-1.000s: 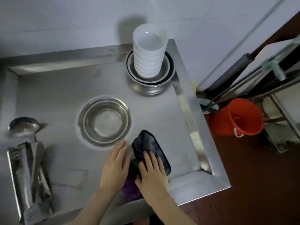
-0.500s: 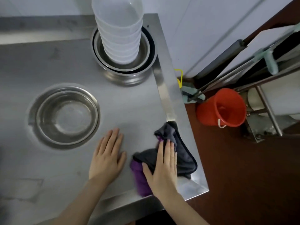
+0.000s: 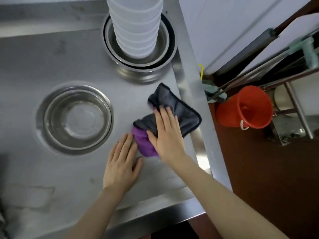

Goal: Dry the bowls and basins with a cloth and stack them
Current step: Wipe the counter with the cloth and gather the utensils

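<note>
Pressing flat on the cloth [image 3: 183, 116], the right hand [image 3: 166, 135] lies with straight fingers close together and covers its middle. The left hand [image 3: 120, 163] rests flat on the counter [image 3: 51, 169] just left of the cloth, fingers straight, with the fingertips at its purple fold. The cloth is crumpled, dark grey with a dark hem on top and purple at its near end. Its right corner lies on the counter's raised right rim. Left of the cloth, apart from it, a steel basin [image 3: 76, 118] sits upright, its inside shiny. Beyond the cloth, nested basins [image 3: 164, 47] hold a tall stack of white bowls [image 3: 136, 26]. Bare counter separates the cloth from both. Right of the cloth, past the rim, a red bucket [image 3: 250, 107] stands on the floor.
</note>
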Tool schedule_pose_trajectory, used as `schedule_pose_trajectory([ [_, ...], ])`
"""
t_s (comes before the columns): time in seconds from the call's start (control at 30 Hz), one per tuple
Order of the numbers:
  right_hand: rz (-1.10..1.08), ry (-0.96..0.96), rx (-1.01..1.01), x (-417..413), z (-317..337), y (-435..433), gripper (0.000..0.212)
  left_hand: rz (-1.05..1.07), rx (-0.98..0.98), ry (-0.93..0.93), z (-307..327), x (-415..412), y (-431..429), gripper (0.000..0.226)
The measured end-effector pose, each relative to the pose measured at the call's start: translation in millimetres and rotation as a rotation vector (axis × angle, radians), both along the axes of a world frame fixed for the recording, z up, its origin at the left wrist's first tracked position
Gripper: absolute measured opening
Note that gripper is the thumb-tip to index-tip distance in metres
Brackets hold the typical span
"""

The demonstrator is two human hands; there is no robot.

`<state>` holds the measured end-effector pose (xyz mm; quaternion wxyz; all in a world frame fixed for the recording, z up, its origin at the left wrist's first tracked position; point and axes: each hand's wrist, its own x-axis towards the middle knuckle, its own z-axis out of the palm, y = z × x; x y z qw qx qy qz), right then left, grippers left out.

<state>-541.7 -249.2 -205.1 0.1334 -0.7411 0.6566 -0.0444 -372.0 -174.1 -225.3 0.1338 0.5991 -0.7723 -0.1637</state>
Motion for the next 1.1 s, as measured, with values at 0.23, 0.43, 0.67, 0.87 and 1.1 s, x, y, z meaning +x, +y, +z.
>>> schedule_pose_trajectory([
  [0.23, 0.134, 0.158, 0.139, -82.6, 22.7, 121.8, 0.069, -0.021, 0.062, 0.322, 10.7, 10.5, 2.0, 0.042],
  [0.43, -0.38, -0.089, 0.229, -24.8, 20.5, 62.1, 0.095, 0.149, -0.025, 0.324, 31.0, 53.9, -28.5, 0.045],
  [0.67, -0.019, -0.073, 0.175, 86.5, 9.9, -17.5, 0.085, 0.53, -0.001, 0.098, 23.7, 155.2, -105.6, 0.06],
  [0.87, 0.115, -0.03, 0.042, 153.6, 3.2, -109.5, 0.079, 0.561, -0.005, -0.124, 2.2, 223.0, -128.3, 0.061],
  [1.1, 0.261, -0.123, -0.009, 274.0, -2.6, -212.3, 0.075, 0.557, -0.063, -0.06, -1.5, 229.7, -127.0, 0.057],
])
